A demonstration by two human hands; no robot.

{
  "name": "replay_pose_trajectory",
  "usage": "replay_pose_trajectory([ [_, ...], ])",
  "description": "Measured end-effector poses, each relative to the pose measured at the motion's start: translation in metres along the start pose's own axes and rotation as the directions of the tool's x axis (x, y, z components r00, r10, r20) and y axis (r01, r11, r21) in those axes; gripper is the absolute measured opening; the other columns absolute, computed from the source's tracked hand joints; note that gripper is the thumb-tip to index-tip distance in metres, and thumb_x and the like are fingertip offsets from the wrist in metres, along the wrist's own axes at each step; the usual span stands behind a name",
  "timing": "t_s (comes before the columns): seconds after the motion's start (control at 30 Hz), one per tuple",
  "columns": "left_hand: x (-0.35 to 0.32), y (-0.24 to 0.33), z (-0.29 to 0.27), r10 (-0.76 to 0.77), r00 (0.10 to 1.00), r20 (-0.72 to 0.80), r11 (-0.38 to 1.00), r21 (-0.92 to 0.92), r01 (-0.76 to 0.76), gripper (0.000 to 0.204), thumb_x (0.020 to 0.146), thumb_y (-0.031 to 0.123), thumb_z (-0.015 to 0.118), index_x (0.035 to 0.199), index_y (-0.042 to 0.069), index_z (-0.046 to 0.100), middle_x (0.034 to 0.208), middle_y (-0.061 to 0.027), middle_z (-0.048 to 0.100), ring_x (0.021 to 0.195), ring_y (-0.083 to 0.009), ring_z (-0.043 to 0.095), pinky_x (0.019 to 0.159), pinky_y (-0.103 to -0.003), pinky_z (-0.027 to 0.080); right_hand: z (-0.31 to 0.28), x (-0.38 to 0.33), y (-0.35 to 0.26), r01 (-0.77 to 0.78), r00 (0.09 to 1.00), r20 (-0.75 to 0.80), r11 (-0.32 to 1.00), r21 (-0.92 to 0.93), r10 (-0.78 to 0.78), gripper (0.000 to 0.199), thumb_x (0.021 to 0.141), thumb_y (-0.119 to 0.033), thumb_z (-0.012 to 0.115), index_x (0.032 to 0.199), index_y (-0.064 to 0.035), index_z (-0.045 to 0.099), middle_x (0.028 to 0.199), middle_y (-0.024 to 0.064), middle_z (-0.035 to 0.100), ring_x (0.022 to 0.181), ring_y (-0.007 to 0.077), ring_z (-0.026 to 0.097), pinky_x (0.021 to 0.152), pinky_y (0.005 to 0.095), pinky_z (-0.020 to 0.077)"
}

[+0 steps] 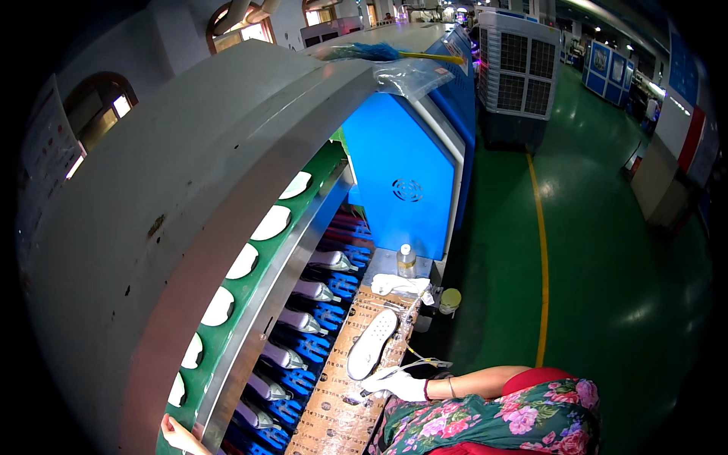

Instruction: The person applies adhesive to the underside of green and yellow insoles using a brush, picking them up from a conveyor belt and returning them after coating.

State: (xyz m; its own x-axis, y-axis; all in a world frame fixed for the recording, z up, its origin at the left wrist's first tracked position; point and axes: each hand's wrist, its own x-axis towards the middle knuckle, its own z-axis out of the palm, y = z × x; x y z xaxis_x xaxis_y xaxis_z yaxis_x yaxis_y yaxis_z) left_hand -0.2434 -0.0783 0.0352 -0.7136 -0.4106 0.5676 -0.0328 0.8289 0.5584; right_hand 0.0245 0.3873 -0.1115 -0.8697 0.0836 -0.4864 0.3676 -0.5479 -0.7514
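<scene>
Grey sheet metal hoods the long conveyor [152, 227], the biggest thing here. Under the hood a green strip [250, 292] carries white insoles, and below it silver lasts [303, 321] sit on blue carriers. Beside them runs a narrow cardboard-covered bench [345, 394] with a white sole [372, 343] lying flat on it, upside down. A small bottle [406, 260] stands at the far end. The right hand [398, 385], in a white glove, rests on the bench just below the sole, its grip closed on a thin brush or tool. The left hand [176, 436] touches the conveyor's edge; I cannot tell its grip. Likely work on the sole is in hand; next calls for steadying it.
</scene>
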Motion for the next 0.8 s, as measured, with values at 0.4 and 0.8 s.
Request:
replay_pose_trajectory([
  [0.4,0.003,-0.007,-0.002,-0.046,0.999,-0.004,0.999,-0.005,0.046,0.027,0.093,0.013,0.058,0.115,0.002,0.069,0.102,-0.014,0.07,0.087,-0.026,0.066,0.079,-0.037,0.051,-0.005,-0.009,-0.001,-0.057,0.997,0.051,0.993,0.108,0.051,0.027,0.09,-0.018,0.075,0.11,-0.0013,0.073,0.092,0.0057,0.074,0.069,0.0076,0.062,0.057,0.0208,0.0475],
  [0.8,0.013,-0.011,-0.004,-0.08,0.997,-0.021,0.997,-0.004,0.08,0.027,0.093,0.014,0.058,0.115,0.002,0.069,0.103,-0.0139,0.07,0.088,-0.0261,0.066,0.08,-0.038,0.051,-0.007,-0.01,-0.004,-0.091,0.995,-0.032,0.995,0.042,0.092,0.024,0.089,-0.018,0.076,0.108,-0.0035,0.075,0.085,0.0043,0.073,0.064,0.007,0.06,0.056,0.0206,0.0469],
])
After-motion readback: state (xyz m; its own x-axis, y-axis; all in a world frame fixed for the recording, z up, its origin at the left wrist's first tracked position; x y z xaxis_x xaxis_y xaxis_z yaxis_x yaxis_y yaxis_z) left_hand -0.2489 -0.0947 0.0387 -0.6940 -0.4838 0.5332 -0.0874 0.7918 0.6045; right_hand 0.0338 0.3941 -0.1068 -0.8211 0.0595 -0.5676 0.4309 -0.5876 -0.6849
